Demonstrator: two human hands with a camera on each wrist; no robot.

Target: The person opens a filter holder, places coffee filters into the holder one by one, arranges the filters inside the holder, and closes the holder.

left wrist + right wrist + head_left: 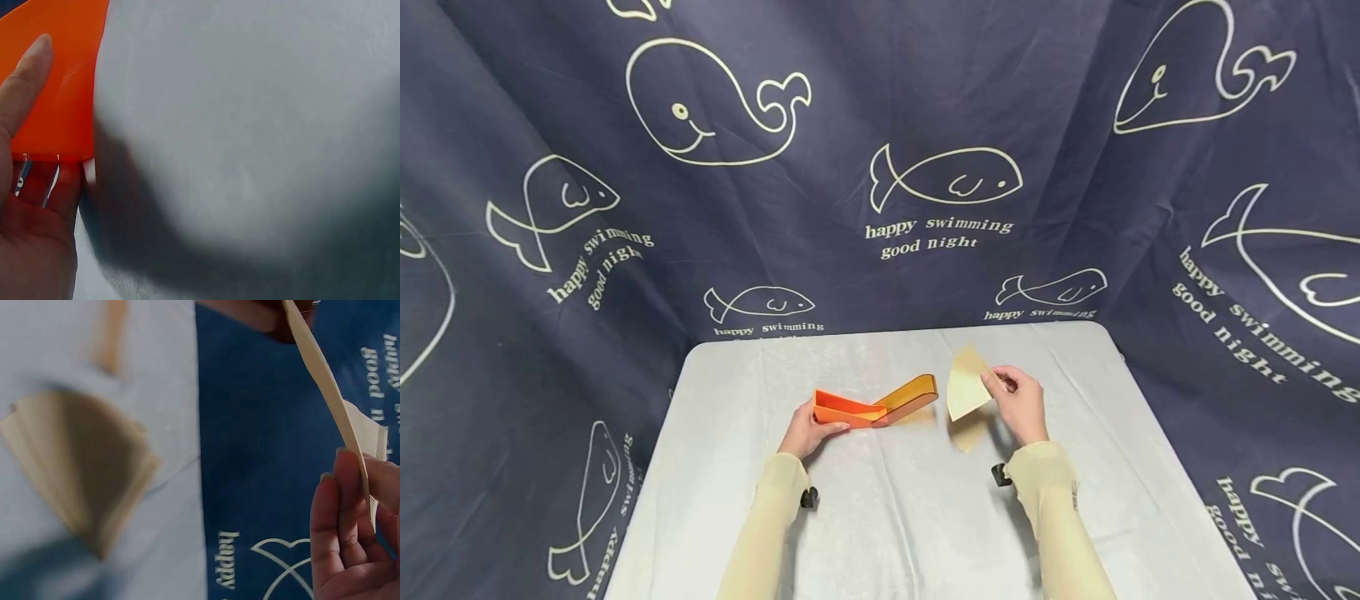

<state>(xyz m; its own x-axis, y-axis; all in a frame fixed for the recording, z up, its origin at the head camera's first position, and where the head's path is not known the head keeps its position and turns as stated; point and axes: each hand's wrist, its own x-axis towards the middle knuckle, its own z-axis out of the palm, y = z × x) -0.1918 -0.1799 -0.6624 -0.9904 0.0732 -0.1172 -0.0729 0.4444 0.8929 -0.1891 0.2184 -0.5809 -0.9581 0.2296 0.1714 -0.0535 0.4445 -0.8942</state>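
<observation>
My left hand (805, 432) grips the end of an orange plastic case (850, 417). In the left wrist view the thumb lies on the orange wall (72, 94) and the other fingers are partly hidden behind it. A see-through amber lid (913, 396) stands swung out from the case's right end. My right hand (1021, 406) pinches a tan cone coffee filter (966, 387) by its edge, raised over the table. Below it lies a stack of coffee filters (967, 438), blurred in the right wrist view.
A pale grey cloth covers the table (865, 508), with light creases. Dark blue curtains (850, 250) with whale and fish drawings hang behind and on both sides. Each sleeve has a small black device (1000, 475) near the wrist.
</observation>
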